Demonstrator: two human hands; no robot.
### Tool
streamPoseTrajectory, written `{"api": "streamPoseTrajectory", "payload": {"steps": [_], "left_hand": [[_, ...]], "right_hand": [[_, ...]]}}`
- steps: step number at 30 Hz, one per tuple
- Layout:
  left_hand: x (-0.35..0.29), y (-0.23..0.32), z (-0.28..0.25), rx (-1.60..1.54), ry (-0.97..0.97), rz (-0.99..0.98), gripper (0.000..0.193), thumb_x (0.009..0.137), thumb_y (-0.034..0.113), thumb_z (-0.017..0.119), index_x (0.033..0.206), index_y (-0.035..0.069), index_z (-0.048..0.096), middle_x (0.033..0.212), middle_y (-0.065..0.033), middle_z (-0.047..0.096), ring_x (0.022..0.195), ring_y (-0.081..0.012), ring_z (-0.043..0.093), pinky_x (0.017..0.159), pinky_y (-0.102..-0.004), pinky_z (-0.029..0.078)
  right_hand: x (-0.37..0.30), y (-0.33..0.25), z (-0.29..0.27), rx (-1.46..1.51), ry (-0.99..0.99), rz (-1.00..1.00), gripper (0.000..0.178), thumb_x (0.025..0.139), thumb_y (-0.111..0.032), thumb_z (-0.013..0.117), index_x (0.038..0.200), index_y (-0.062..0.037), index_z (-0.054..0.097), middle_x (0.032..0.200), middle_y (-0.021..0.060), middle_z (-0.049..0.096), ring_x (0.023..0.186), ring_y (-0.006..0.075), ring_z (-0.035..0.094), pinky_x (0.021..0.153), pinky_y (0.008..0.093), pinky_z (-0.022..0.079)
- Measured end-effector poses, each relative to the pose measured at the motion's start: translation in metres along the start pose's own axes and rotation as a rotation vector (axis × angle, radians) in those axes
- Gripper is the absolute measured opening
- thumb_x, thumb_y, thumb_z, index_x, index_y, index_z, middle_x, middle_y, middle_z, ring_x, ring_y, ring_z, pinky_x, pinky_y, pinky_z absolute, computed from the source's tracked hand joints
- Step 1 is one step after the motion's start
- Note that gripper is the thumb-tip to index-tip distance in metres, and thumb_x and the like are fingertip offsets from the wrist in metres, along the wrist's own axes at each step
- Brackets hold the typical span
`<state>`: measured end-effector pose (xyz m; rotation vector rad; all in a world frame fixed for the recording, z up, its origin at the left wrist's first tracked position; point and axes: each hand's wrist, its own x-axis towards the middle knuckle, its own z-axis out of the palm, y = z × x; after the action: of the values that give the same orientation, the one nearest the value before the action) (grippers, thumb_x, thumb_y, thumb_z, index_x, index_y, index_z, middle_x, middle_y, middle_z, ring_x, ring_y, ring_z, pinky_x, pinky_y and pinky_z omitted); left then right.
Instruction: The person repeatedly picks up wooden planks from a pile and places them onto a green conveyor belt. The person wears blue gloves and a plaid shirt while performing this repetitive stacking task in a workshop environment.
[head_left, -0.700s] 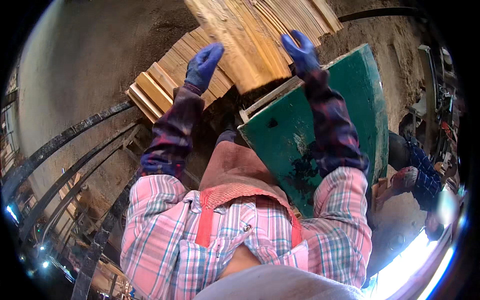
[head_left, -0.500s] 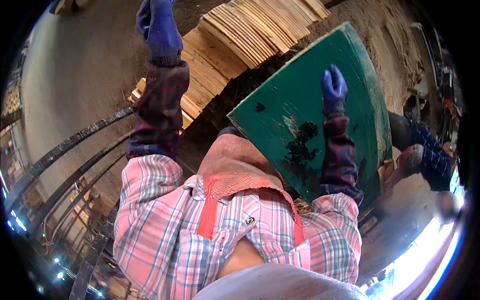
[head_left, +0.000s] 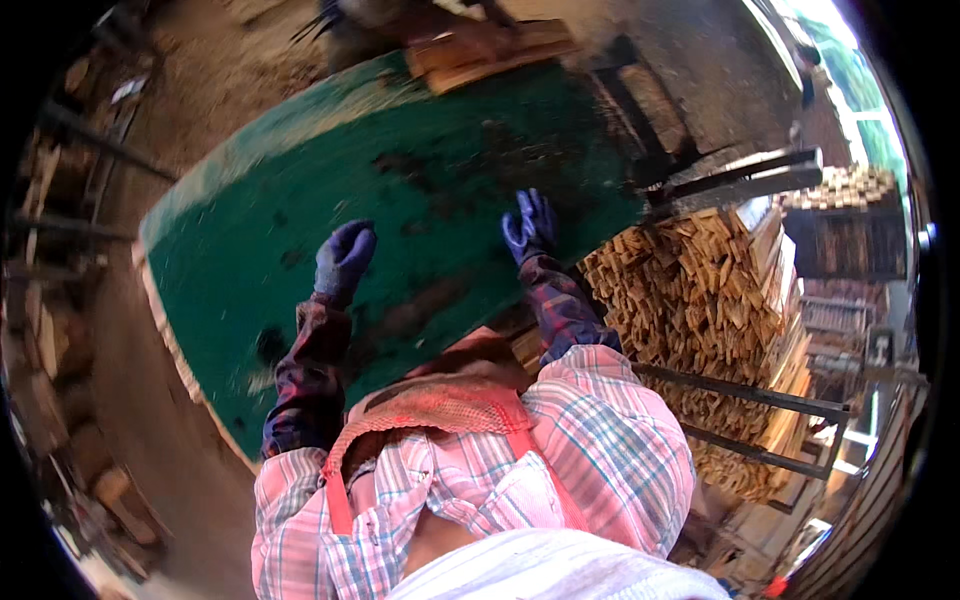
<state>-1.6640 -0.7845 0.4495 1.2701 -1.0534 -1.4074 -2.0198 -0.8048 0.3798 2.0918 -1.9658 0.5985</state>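
Observation:
A wide green tabletop [head_left: 300, 200] with dark smears and worn edges spreads in front of me. Over its near left part is my left hand [head_left: 345, 262], in a blue glove, its fingers curled in with nothing seen in them. My right hand [head_left: 530, 228], gloved the same way, is over the right part with its fingers spread, holding nothing. At the far edge of the green top lie reddish-brown wooden boards [head_left: 490, 55], out of reach of both hands, with another person's arm [head_left: 470, 32] beside them, blurred.
A tall stack of thin wooden slats [head_left: 690, 310] stands to the right, beside dark metal rails [head_left: 745, 390]. A dark metal frame [head_left: 650, 110] is at the far right of the tabletop. Wood pieces [head_left: 65, 340] lie along the left side.
My view and body have turned from the floor slat pile toward the green tabletop. My left hand has come over the top; my right hand's fingers have spread.

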Motion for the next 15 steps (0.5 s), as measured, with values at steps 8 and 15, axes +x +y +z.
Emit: {"api": "streamPoseTrajectory", "payload": {"steps": [8, 15], "left_hand": [[0.149, -0.05, 0.155, 1.45, -0.178, 0.006, 0.08, 0.075, 0.051, 0.061, 0.135, 0.006, 0.033, 0.14, -0.0196, 0.03, 0.13, -0.0342, 0.028, 0.106, -0.0417, 0.025], [0.173, -0.054, 0.178, 1.74, -0.37, -0.136, 0.102, 0.066, 0.063, 0.062, 0.14, 0.006, 0.021, 0.146, -0.0212, 0.014, 0.136, -0.0369, 0.012, 0.111, -0.0413, 0.015]], "right_hand": [[0.122, 0.312, -0.02, -0.183, -0.314, 0.728, 0.066, 0.079, -0.029, 0.066, 0.134, -0.0115, 0.035, 0.128, 0.0138, 0.046, 0.116, 0.0265, 0.046, 0.097, 0.0374, 0.038], [0.215, 0.431, -0.007, 0.165, 0.007, 0.92, 0.067, 0.079, -0.035, 0.066, 0.132, -0.0071, 0.037, 0.126, 0.0134, 0.047, 0.114, 0.0256, 0.046, 0.096, 0.0357, 0.038]]}}
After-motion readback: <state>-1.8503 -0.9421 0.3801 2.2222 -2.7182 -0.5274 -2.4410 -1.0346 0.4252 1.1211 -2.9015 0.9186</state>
